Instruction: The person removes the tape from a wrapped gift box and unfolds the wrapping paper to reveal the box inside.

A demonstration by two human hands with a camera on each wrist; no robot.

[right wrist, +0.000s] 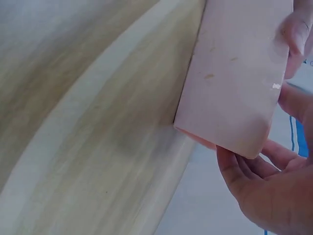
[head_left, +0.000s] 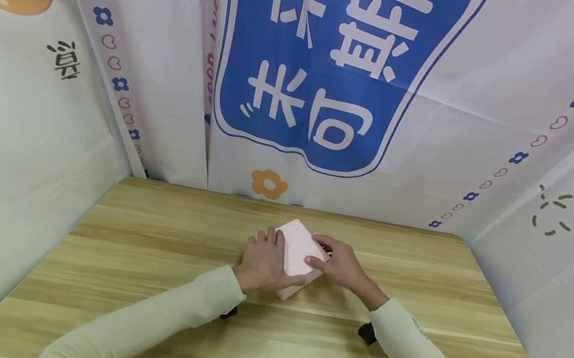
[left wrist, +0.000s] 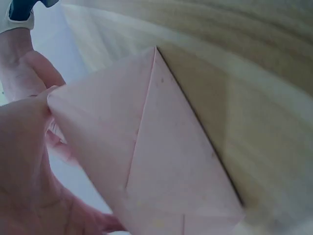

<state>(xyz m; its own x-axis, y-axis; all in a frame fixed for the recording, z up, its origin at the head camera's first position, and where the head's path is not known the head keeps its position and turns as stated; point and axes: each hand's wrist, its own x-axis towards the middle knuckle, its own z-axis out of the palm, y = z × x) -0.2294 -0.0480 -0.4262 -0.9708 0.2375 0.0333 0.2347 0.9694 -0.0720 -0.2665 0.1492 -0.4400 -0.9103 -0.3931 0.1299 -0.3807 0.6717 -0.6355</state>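
**A:** Love the setup: white printed cloth (head_left: pixel 432 131) on every visible side, big blue panel (head_left: pixel 315 78) at the back, wood-grain tabletop (head_left: pixel 123 242). So how far along is this, you reckon?

**B:** Hard to call. The pink box (head_left: pixel 297 246) is near the middle of the tabletop's far half, set cornerwise, and both hands are on it already, so getting hold of it is done. I can see seams on its sides in the left wrist view, but no raised flap. Can't tell what's left, or whether it's fully down on the wood.

**A:** And the grip?

**B:** Left hand (head_left: pixel 263 260) wraps the left side, fingers over the far edge, thumb stretched along the near face. Right hand (head_left: pixel 343 263) pinches the right corner, thumb on top, fingers bent round behind. So both are clamped on it, well, the left more loosely imo. Forearms angle inward, pale sleeves (head_left: pixel 157 318) down to the wrists.
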